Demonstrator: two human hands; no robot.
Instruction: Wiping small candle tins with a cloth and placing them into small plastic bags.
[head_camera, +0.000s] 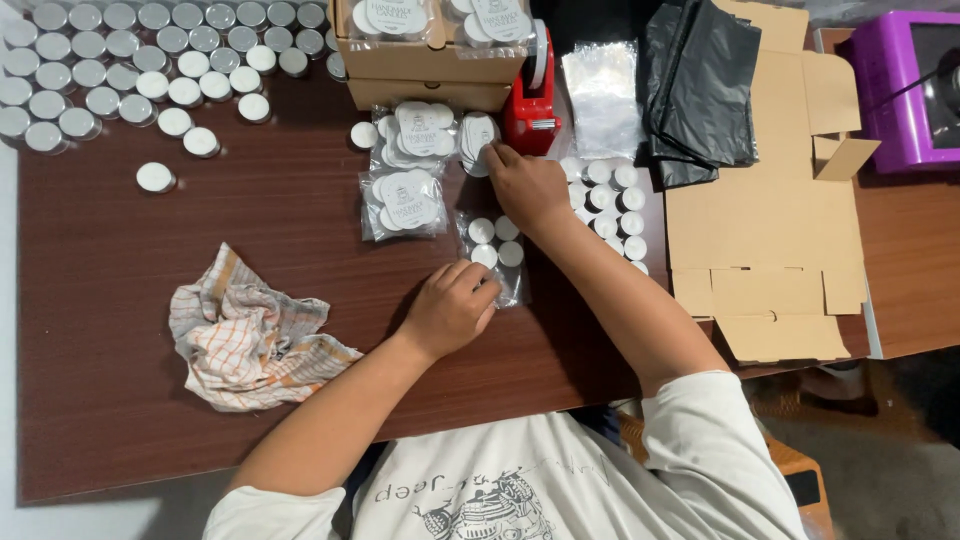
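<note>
A person seated at a dark wooden table (120, 400) packs small white tealight candles into clear bags. The left hand (452, 305), fingers curled together, pins the near end of a clear plastic bag (495, 250) holding four white candles; the bag lies at table centre, between both hands. The right hand (525, 185), at 1 o'clock from the left, reaches up with fingertips touching a filled packet (477, 140) just beside the red tape dispenser (530, 105); whether those fingers pinch it cannot be told.

At 11 o'clock from the bag lie more sealed clear packets (405, 200), each fronted by a rounded white label. Beyond them, at 12 o'clock, an open brown cardboard box (425, 65) holds further labelled packets. Rows of silver-cupped candles (130, 60) fill the table's 10 o'clock corner. Loose candles (610, 200) sit under the right forearm at 2 o'clock, near a stack of empty clear bags (603, 90), a black plastic bag (700, 85) and a flattened cardboard carton (770, 220). A purple machine (895, 90) stands far right. A checked orange-and-white cloth (245, 335) lies crumpled at 9 o'clock.
</note>
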